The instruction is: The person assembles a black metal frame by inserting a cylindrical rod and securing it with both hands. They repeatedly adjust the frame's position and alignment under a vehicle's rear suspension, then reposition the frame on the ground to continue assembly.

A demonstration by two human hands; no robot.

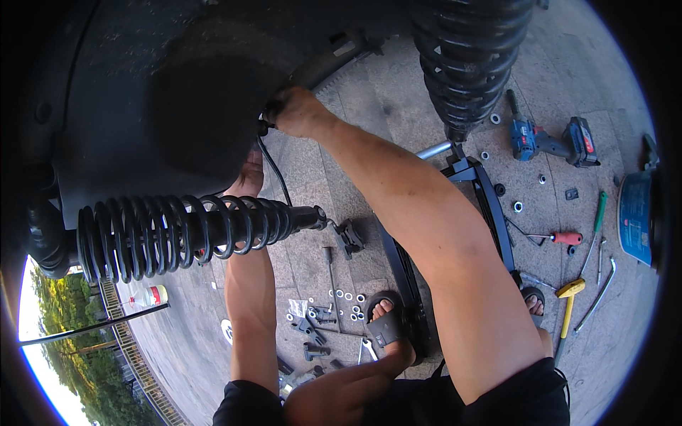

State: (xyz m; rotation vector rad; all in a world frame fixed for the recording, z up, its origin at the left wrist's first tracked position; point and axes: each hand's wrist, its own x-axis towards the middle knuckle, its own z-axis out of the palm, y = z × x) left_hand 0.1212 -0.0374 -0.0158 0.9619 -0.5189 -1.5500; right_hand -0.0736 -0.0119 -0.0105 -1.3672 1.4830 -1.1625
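Note:
My right hand (302, 113) is closed at the edge of a large black panel (177, 106). Its fingertips press on a small dark part I cannot make out. A thin black cable (275, 162) hangs just below that hand and curves downward. Lower down, my left hand (247, 177) reaches up behind a black coil-spring shock absorber (192, 231). The panel edge and the spring cover much of it, and its fingers are largely hidden. The free end of this shock absorber points right, beside a black bracket (348, 238).
A second spring shock (469, 64) hangs upper right, above a black metal frame (490, 206). On the paving lie a blue cordless impact wrench (529, 138), a red-handled screwdriver (567, 238), a yellow hammer (570, 290) and several nuts and washers (348, 297). A blue bucket (634, 216) stands right.

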